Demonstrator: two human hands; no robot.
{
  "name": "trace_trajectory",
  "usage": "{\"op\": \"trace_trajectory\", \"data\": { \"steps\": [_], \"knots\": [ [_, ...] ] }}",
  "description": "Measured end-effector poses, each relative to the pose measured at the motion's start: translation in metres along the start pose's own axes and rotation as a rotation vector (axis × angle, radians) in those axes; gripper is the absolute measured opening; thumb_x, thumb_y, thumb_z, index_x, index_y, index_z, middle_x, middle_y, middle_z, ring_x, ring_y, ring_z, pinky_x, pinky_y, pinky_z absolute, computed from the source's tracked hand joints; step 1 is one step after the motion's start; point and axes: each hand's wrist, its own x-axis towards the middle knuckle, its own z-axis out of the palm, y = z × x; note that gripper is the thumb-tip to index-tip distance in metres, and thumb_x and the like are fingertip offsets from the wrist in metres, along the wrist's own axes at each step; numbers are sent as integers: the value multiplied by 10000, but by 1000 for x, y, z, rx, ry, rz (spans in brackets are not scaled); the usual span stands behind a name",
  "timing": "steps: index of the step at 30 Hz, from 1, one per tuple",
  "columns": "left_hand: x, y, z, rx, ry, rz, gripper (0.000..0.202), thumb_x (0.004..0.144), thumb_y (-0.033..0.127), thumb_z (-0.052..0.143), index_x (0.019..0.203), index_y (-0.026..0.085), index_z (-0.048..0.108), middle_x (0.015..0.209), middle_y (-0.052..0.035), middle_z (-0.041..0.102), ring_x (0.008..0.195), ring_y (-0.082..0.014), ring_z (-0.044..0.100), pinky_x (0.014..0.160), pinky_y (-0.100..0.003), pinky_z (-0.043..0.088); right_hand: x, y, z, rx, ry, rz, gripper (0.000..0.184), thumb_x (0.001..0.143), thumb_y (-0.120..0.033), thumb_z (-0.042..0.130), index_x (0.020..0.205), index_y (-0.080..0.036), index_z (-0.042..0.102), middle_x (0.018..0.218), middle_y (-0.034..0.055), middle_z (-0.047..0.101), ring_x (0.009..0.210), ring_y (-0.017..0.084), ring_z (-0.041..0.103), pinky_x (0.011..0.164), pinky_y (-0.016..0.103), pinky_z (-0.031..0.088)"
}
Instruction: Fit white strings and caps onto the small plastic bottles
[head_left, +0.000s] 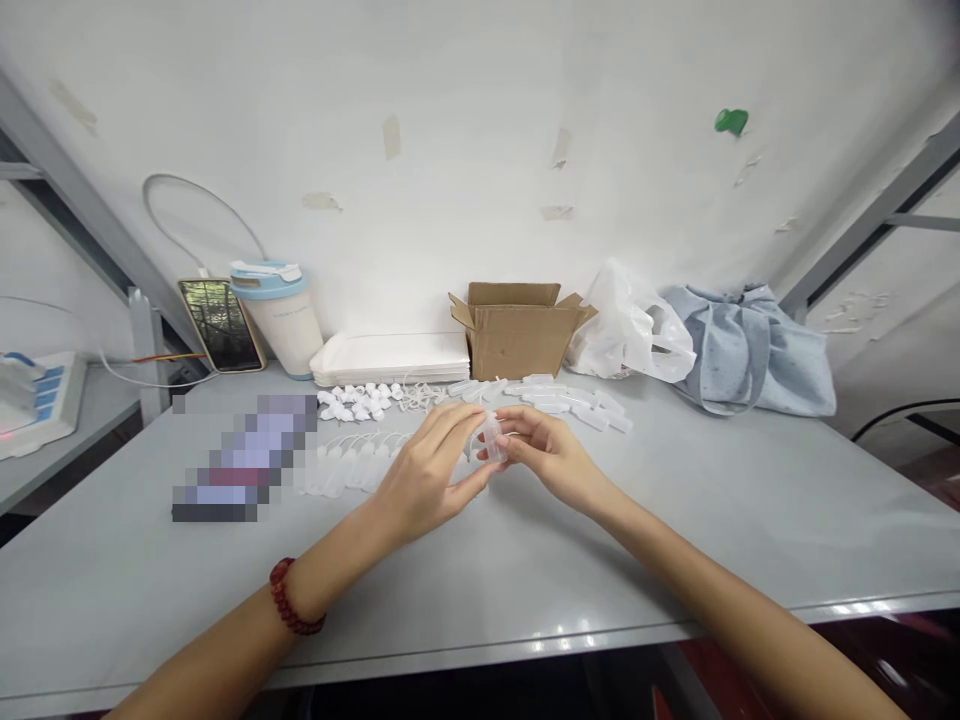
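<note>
- Near the middle of the frame, a small clear piece [493, 438] is held over the counter [570, 600] by 2 hands.
- Its top and bottom are spanned by the partly closed fingers of the left hand [427, 470]; its right side is pinched by those of the right hand [551, 450] (exact contact is partly hidden).
- A light, even grip seems best applied, since thin plastic could be bent by hard squeezing.
- The left forearm should be held clear of the corded row [330, 472] at centre left, which could easily be disturbed.
- Loose clear pieces [607, 415] are spread right of centre, within easy reach.
</note>
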Motion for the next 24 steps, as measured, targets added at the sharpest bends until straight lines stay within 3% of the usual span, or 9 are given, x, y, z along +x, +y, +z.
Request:
{"op": "trace_trajectory", "data": {
  "steps": [5, 9, 15, 20, 24],
  "knots": [
    [-3, -3, 5, 8, -7, 33, 407, 816, 211, 618, 1189, 134, 477, 1143, -150, 577, 1106, -262, 510, 928, -456, 463, 0, 0, 2, 129, -28, 45, 253, 795, -305, 623, 998, -177, 545, 864, 50, 662, 774, 181, 672, 710, 352, 537],
    [-3, -4, 6, -1, -21, 32, 359, 825, 215, 604, 1160, 150, 495, 1118, -139, 586, 1088, -261, 520, 914, -460, 466, 0, 1, 1, 105, -50, 65, 225, 803, -301, 609, 978, -169, 555, 819, 42, 666, 803, 179, 659, 729, 348, 533],
    [-3, -1, 8, -19, -71, -18, 341, 820, 221, 603, 1142, 161, 509, 1101, -128, 597, 1065, -259, 530, 893, -458, 472, 2, 8, -4, -238, 28, 63, 199, 826, -325, 553, 906, -153, 612, 807, 43, 652, 688, 139, 609, 568, 248, 481],
    [-7, -1, 11, -27, -159, -43, 374, 806, 237, 619, 1155, 174, 499, 1125, -127, 586, 1076, -270, 524, 895, -469, 466, 3, 8, -5, -479, 68, 11, 207, 844, -282, 499, 799, -145, 647, 769, 36, 669, 631, 133, 589, 626, 269, 458],
    [-9, -1, 12, -22, -230, -71, 384, 792, 258, 638, 1140, 158, 512, 1119, -121, 590, 1094, -270, 505, 902, -455, 467, 3, 8, -6, -651, 73, 45, 232, 832, -185, 449, 751, -141, 662, 685, 29, 666, 558, 126, 562, 563, 251, 416]
  ]
}}
